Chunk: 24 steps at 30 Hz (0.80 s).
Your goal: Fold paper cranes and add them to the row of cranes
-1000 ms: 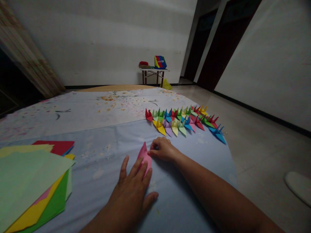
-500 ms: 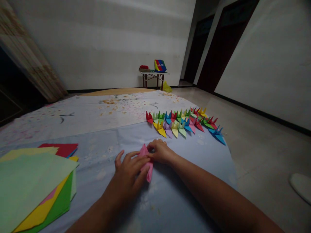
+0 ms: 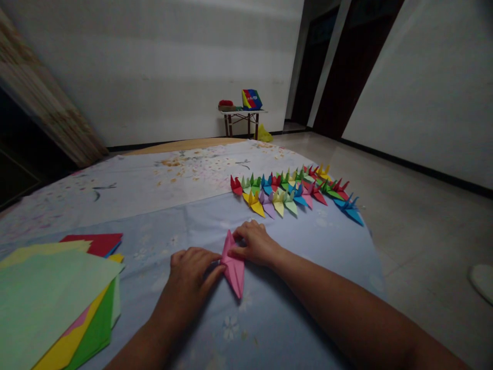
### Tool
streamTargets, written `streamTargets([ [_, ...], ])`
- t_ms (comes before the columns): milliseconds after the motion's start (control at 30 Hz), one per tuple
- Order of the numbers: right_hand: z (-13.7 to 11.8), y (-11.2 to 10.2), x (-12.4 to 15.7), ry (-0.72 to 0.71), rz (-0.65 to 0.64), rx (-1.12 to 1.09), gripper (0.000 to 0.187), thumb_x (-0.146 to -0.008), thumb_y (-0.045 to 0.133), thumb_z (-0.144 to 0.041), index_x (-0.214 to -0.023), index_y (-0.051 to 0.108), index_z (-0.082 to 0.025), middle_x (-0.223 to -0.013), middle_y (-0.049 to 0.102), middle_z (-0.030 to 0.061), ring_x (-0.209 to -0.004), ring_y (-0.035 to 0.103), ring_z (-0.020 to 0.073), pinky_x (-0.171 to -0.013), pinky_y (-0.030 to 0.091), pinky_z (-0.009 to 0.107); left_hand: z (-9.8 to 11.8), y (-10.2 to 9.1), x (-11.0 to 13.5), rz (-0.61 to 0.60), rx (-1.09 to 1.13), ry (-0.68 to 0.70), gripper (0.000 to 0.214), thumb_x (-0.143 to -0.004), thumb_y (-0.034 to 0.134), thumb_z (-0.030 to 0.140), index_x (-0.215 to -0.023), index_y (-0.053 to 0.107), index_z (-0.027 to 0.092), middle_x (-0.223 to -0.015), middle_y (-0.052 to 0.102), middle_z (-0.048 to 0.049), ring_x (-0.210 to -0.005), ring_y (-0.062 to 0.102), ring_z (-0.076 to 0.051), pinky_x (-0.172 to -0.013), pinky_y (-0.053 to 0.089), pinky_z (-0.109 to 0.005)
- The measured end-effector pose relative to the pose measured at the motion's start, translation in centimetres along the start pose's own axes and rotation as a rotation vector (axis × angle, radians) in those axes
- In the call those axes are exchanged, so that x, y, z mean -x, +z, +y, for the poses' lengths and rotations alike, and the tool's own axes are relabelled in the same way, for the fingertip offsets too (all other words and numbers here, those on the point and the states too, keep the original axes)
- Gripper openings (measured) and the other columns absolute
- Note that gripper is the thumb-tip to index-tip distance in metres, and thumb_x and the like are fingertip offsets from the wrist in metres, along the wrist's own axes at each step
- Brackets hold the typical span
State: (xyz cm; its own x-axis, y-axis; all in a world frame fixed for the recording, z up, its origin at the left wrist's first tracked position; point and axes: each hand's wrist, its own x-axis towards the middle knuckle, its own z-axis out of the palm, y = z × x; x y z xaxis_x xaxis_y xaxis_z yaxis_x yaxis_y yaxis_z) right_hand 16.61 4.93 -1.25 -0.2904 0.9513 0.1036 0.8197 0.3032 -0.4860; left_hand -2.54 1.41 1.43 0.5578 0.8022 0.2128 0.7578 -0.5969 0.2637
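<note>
A pink folded origami paper [image 3: 234, 272], long and pointed at both ends, lies on the blue part of the tablecloth between my hands. My left hand [image 3: 194, 272] pinches its left edge near the middle with thumb and fingertips. From the other side, my right hand [image 3: 256, 244] grips the upper right part, its thumb resting on the paper's face. Beyond my right hand stand several rows of folded paper cranes [image 3: 279, 204] in red, green, blue, yellow, purple and pink.
At the left lies a fanned stack of coloured paper sheets [image 3: 50, 293], pale green on top. The tablecloth [image 3: 200, 169] covers a round-edged table. Against the far wall, a small table [image 3: 242, 111] holds a colourful box [image 3: 252, 100]. A curtain [image 3: 50, 87] hangs at the left.
My left hand has drawn back leftward from across the pink paper to its left edge, uncovering more of it. The paper now looks wider. My right hand stays at its upper right.
</note>
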Motion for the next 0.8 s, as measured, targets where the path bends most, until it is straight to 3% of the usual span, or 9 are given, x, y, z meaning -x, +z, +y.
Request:
streamTargets([
  [167, -0.1, 0.0, 0.1, -0.009, 0.011, 0.041, 0.021, -0.074, 0.063, -0.035, -0.088, 0.061, -0.020, -0.088, 0.057, 0.0044, -0.088, 0.043, 0.0194, -0.072, 0.025, 0.030, 0.9, 0.8, 0.1, 0.004, 0.002, 0.038, 0.015, -0.083, 0.052, 0.031, -0.091, 0.062, 0.024, -0.093, 0.066, -0.0011, -0.091, 0.056, -0.021, -0.082, 0.032, -0.041],
  [500, -0.1, -0.4, 0.1, 0.026, 0.017, -0.051, 0.040, -0.065, 0.070, -0.046, -0.090, 0.058, -0.018, -0.089, 0.058, 0.0048, -0.087, 0.046, 0.0193, -0.073, 0.029, 0.029, 0.4, -0.5, 1.6, 0.003, -0.115, 0.094, 0.025, -0.086, 0.045, 0.033, -0.106, 0.060, 0.025, -0.104, 0.066, -0.0039, -0.098, 0.055, -0.023, -0.087, 0.032, -0.045],
  [800, 0.1, -0.3, 0.0, -0.009, -0.012, -0.021, 0.024, -0.071, 0.066, -0.044, -0.078, 0.064, -0.022, -0.085, 0.056, 0.0037, -0.088, 0.044, 0.0198, -0.072, 0.026, 0.030, 0.8, 0.5, 2.0, -0.068, -0.197, 0.121, 0.029, -0.088, 0.041, 0.033, -0.114, 0.056, 0.030, -0.119, 0.059, -0.0035, -0.110, 0.049, -0.025, -0.091, 0.028, -0.049],
])
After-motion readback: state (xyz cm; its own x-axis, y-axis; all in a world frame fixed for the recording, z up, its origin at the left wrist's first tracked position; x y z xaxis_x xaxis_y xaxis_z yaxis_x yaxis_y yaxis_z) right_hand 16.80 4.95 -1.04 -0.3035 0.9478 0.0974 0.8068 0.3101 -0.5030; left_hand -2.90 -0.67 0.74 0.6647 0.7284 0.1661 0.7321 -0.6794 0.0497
